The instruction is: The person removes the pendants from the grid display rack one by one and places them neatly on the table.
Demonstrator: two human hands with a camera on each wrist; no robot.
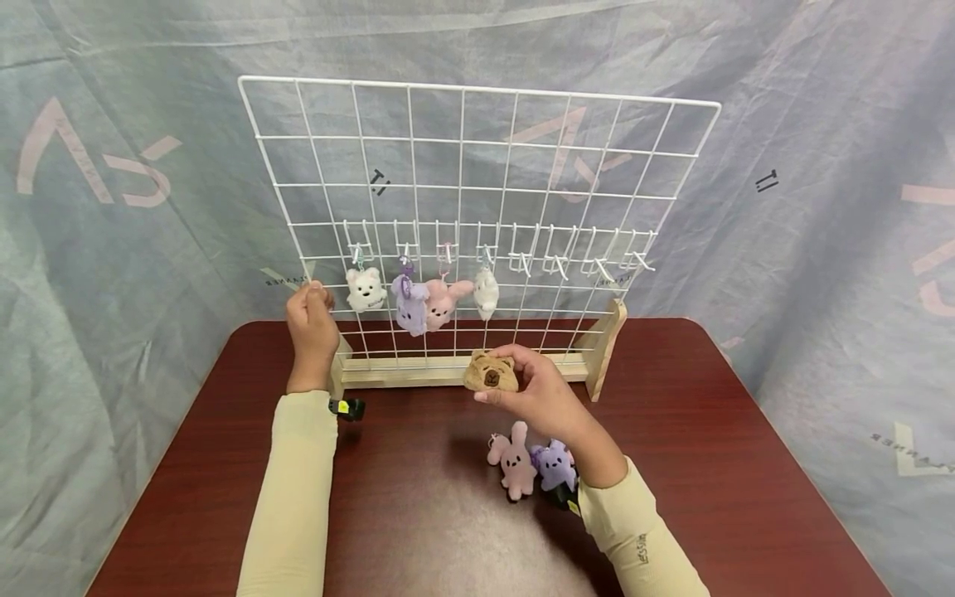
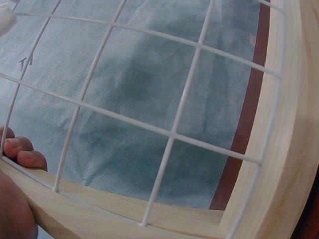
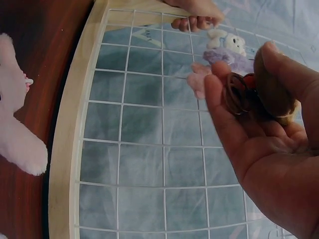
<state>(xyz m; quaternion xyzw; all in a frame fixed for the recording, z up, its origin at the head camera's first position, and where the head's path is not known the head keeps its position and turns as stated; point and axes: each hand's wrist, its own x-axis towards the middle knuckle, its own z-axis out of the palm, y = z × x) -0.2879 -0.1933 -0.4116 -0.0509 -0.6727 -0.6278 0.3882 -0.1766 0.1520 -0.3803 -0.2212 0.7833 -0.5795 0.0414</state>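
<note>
My right hand [image 1: 548,396] pinches a brown plush bear-head charm [image 1: 490,373] between thumb and fingers, in front of the rack's lower part. In the right wrist view, dark brown coiled loops [image 3: 236,93] lie beside the charm against the fingers. At the rack's left side, my left hand [image 1: 312,327] grips the wooden upright, its fingertips [image 2: 31,159] curling round it in the left wrist view. From hooks on the white wire grid rack [image 1: 462,189] hang a white bear charm [image 1: 365,290], a purple plush [image 1: 411,305], a pink one [image 1: 442,303] and a narrow white one [image 1: 486,293].
Several bare hooks [image 1: 555,264] line the grid's right half. A pink bunny plush [image 1: 516,463] and a purple plush [image 1: 555,464] lie on the dark red table [image 1: 418,497], below the right hand. The rack's right wooden foot [image 1: 606,348] stands near the back edge.
</note>
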